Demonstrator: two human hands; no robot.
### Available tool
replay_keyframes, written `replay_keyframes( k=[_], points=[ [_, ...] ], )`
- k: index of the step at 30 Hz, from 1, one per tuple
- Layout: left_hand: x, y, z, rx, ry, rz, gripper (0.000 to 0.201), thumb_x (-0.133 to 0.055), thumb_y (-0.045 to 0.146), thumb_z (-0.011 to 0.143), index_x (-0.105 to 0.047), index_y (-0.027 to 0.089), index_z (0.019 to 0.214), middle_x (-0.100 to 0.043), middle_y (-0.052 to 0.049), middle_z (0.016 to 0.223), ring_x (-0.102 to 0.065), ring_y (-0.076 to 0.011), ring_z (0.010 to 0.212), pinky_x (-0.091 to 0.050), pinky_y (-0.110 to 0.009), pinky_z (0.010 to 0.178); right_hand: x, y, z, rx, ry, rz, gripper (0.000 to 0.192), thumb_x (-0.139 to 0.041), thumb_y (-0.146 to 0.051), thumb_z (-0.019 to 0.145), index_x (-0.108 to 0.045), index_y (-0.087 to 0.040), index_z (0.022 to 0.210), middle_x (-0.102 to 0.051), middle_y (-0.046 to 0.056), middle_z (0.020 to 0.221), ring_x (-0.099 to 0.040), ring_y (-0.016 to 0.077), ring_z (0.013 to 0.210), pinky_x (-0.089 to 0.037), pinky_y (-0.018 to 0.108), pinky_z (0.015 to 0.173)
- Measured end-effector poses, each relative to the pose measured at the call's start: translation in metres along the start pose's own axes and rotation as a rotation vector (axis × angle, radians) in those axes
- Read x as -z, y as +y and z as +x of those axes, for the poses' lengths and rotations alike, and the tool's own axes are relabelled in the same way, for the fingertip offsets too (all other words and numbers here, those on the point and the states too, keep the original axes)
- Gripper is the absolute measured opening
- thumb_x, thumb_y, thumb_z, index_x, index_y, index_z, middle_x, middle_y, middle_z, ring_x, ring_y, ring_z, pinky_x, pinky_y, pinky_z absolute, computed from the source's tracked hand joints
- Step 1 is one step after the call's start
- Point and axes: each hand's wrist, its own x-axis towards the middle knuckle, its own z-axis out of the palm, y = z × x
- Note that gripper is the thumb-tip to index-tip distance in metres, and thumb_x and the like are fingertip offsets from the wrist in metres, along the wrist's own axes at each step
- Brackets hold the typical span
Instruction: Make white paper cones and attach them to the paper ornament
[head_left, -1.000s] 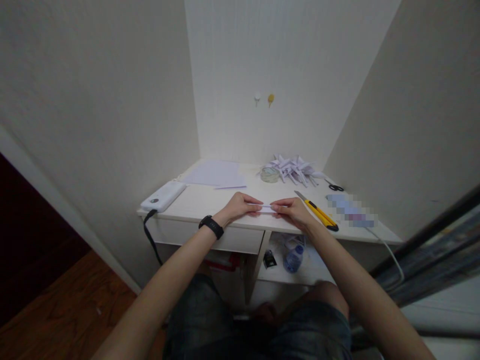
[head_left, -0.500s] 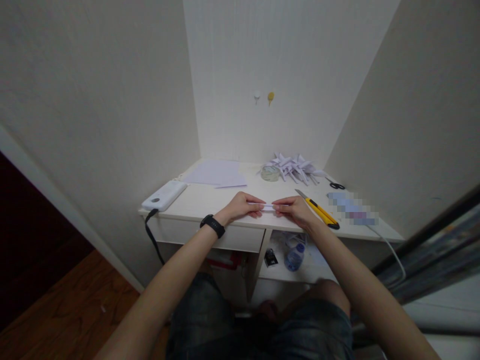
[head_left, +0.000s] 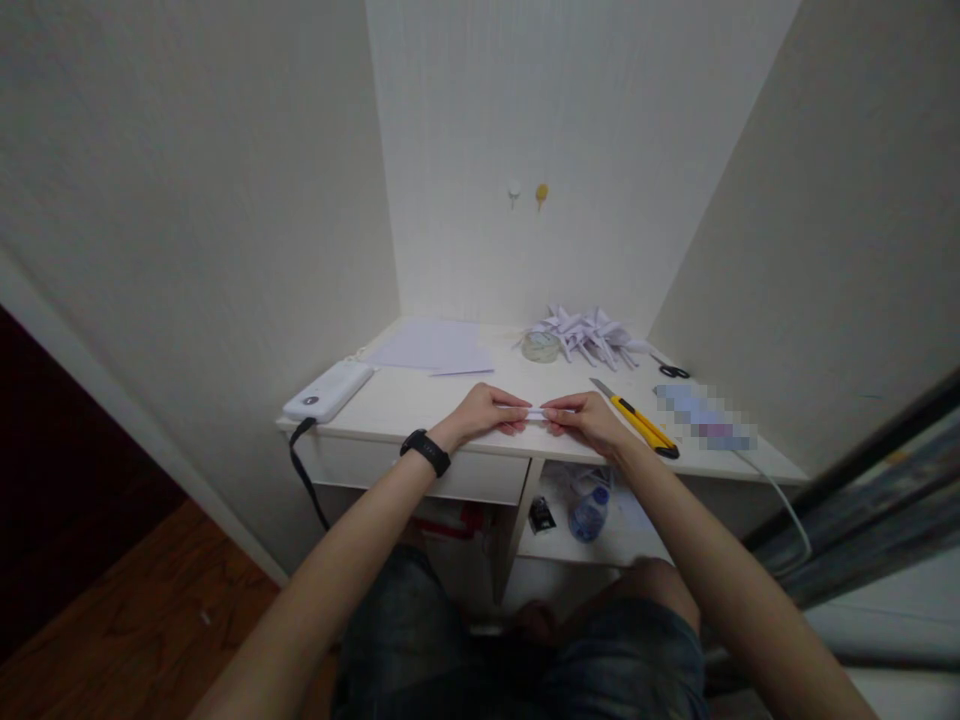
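Home craft corner: a small white bench [head_left: 420, 405] in a wall alcove, wood floor [head_left: 135, 610], folded paper pieces [head_left: 589, 335] at its far edge.

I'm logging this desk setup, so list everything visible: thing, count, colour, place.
paper strip: one, white, near desk edge, pinched between both hands
desk: one, white, in a wall alcove
paper sheets: small stack, pale lilac, back left
power bank: one, white, left edge, dark cable hanging down
tape roll: one, clear, back centre
folded paper pieces: a pile, white, behind the tape roll
utility knife: one, yellow, right of the hands
scissors: one, black, back right
water bottle: one, clear with blue cap, shelf under desk
wall hooks: two, white and yellow, back wall
left hand: black wristband, holds the strip
right hand: holds the strip
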Motion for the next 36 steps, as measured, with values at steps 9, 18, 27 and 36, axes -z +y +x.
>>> replay_keyframes(
  k=[9,18,27,36],
  points=[
    [0.0003,0.0039,-0.0026,0.020,-0.065,-0.015,0.052,-0.090,0.032,0.063,-0.075,0.006,0.106,-0.076,-0.012,0.072,-0.071,-0.0153,0.059,-0.060,-0.025,0.061,-0.0007,-0.0022,-0.0007,-0.011,0.012,0.023,0.039,-0.091,-0.036,0.052,-0.081,-0.014,0.083,-0.069,0.003,0.061,-0.053,0.0093,0.050,-0.041,0.024,0.051],
    [-0.0016,0.0029,-0.0019,0.010,-0.011,-0.031,0.049,-0.091,0.032,0.062,-0.076,0.005,0.100,-0.075,-0.012,0.070,-0.070,-0.0146,0.059,-0.060,-0.027,0.065,-0.0009,-0.0012,-0.0009,-0.019,0.028,0.098,0.041,-0.093,-0.036,0.049,-0.081,-0.016,0.082,-0.073,0.006,0.066,-0.061,0.0127,0.055,-0.049,0.027,0.056],
    [-0.0048,0.0055,-0.0024,0.013,0.020,-0.013,0.030,-0.086,0.031,0.070,-0.076,0.004,0.081,-0.073,-0.011,0.066,-0.066,-0.0121,0.053,-0.057,-0.023,0.057,-0.0029,-0.0023,-0.0013,-0.036,0.051,0.109,0.039,-0.093,-0.032,0.045,-0.080,-0.015,0.078,-0.072,0.005,0.063,-0.057,0.0113,0.052,-0.045,0.027,0.055],
    [-0.0049,0.0050,-0.0022,0.048,0.056,0.010,0.025,-0.083,0.016,0.071,-0.075,0.002,0.091,-0.071,-0.009,0.061,-0.066,-0.0131,0.052,-0.056,-0.025,0.057,-0.0027,-0.0028,-0.0028,-0.014,0.036,0.082,0.039,-0.092,-0.035,0.049,-0.080,-0.013,0.080,-0.071,0.005,0.063,-0.057,0.0119,0.054,-0.045,0.027,0.056]
  ],
)
